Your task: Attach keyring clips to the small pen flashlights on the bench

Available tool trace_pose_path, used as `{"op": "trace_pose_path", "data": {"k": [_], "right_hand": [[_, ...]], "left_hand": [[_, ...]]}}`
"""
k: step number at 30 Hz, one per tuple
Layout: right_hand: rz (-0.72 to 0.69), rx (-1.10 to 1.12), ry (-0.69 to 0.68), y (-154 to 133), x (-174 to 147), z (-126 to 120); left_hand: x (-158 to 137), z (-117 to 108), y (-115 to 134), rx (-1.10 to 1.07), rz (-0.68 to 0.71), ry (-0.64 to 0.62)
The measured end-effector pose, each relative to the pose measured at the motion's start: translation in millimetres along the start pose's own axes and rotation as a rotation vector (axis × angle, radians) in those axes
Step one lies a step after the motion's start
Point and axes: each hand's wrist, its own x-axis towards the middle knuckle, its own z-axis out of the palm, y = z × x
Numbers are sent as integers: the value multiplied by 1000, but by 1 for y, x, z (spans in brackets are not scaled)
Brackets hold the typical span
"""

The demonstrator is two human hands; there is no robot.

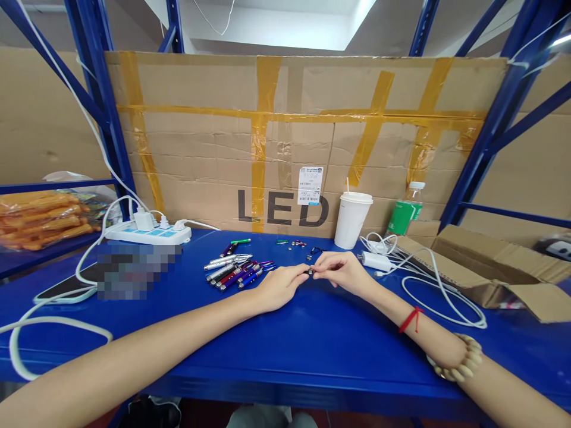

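Note:
My left hand (pixel 279 288) rests low over the blue table, thumb and fingers closed at the tips. Facing it, my right hand (pixel 342 271) pinches with thumb and forefinger, a red string and a beaded bracelet on that arm. Between both sets of fingertips sits a small dark, shiny part (pixel 310 271), mostly covered and too small to name. Left of my left hand lies a pile of metallic pen-like tubes (pixel 236 273) in silver, red, purple and blue. Behind my hands are scattered tiny metal pieces (pixel 298 244) and a small black loop (pixel 317 250).
A white cup with a straw (pixel 352 220) and a green-labelled bottle (pixel 405 209) stand behind. White cables (pixel 439 285) and an open cardboard box (pixel 482 267) lie right. At left are a power strip (pixel 147 233) and a phone (pixel 66 284). Taped cardboard (pixel 214 154) backs the table.

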Motion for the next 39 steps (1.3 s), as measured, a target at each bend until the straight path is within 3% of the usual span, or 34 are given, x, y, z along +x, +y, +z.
{"op": "trace_pose_path", "data": {"k": [7, 15, 21, 39], "right_hand": [[-41, -90, -54, -4, -3, -1], [-84, -173, -61, -4, -3, -2], [-129, -104, -3, -4, -1, 2], [55, 38, 106, -7, 3, 8]], "left_hand": [[-2, -1, 2, 52, 20, -58], [-3, 0, 1, 95, 85, -1], [-4, -1, 6, 39, 103, 61], [-1, -1, 12, 11, 11, 114]]}}
